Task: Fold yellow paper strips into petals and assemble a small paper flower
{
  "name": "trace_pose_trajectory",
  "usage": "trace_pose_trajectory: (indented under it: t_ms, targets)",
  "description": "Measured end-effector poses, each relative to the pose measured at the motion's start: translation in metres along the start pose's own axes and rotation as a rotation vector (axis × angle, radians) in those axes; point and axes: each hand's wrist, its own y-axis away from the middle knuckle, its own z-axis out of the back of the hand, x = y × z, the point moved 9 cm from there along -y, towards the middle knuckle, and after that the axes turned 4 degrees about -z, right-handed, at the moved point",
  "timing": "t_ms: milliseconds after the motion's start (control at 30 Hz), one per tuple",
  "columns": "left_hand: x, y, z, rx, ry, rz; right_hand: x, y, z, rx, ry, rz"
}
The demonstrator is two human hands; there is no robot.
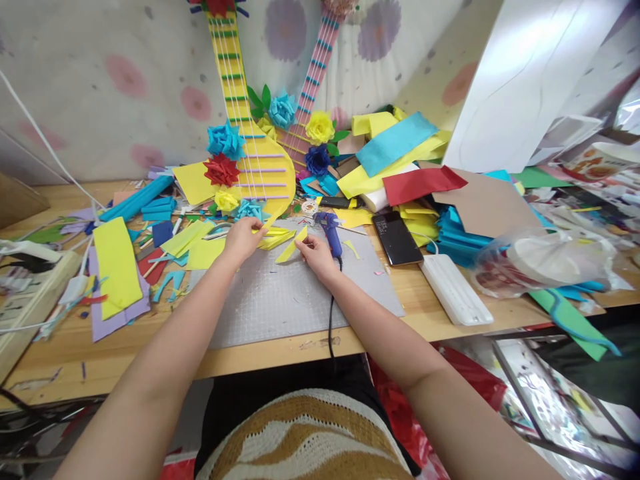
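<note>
Right hand [318, 256] pinches yellow strip [291, 247]; phone [397, 239] lettering is illegible.

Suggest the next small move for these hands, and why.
Probably nudge the blue glue gun away from the right hand: it lies right beside that hand, which pinches a yellow strip, and its cord passes under the wrist.
</note>
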Motion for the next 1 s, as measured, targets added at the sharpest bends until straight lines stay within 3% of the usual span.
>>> trace_pose_trajectory:
  t_ms: [133, 200, 333, 1000]
  targets:
    - [0.014, 0.028, -0.024, 0.068, 0.731, 0.247, 0.002, 0.004, -0.01, 0.094, -0.058, -0.039]
    - [0.015, 0.044, -0.04, 0.134, 0.891, 0.342, 0.006, 0.006, -0.013, 0.126, -0.099, -0.037]
    - [0.015, 0.061, -0.052, 0.183, 0.949, 0.415, 0.009, 0.009, -0.015, 0.16, -0.132, -0.052]
    - [0.004, 0.067, -0.057, 0.283, 0.902, 0.329, 0.002, 0.006, -0.006, 0.037, -0.035, -0.11]
